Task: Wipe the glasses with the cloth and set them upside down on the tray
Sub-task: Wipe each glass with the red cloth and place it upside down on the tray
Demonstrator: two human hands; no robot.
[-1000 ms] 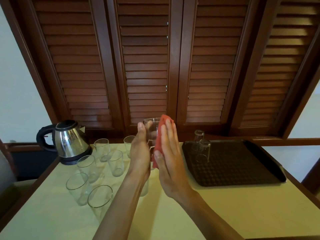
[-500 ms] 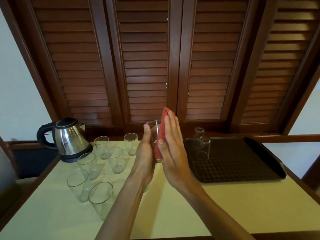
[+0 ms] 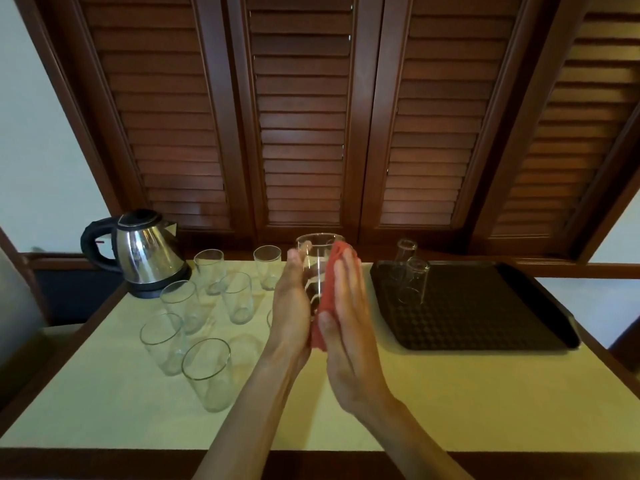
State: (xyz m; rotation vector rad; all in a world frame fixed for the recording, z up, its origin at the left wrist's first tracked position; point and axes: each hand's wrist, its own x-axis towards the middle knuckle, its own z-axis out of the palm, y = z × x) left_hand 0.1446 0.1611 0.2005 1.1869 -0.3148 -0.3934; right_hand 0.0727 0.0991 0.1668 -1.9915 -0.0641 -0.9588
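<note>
I hold a clear glass (image 3: 317, 251) upright above the table's middle. My left hand (image 3: 291, 306) grips it from the left, thumb up along its side; the fingers are hidden behind it. My right hand (image 3: 349, 306), fingers straight, presses a red cloth (image 3: 329, 292) flat against the glass's right side. The dark textured tray (image 3: 485, 306) lies to the right, with two glasses upside down at its far left corner, one nearer (image 3: 414, 282) and one behind (image 3: 403, 254). Several upright glasses stand on the left, the nearest (image 3: 204, 372) by the front.
A steel kettle (image 3: 145, 251) with a black handle stands at the back left. The pale yellow tabletop (image 3: 450, 393) has a dark wooden edge. Louvred wooden doors (image 3: 301, 133) rise behind the table. A chair back (image 3: 17, 323) shows at the far left.
My right hand has slid the cloth a little down the glass, so more of the rim shows above it. The left hand keeps its hold.
</note>
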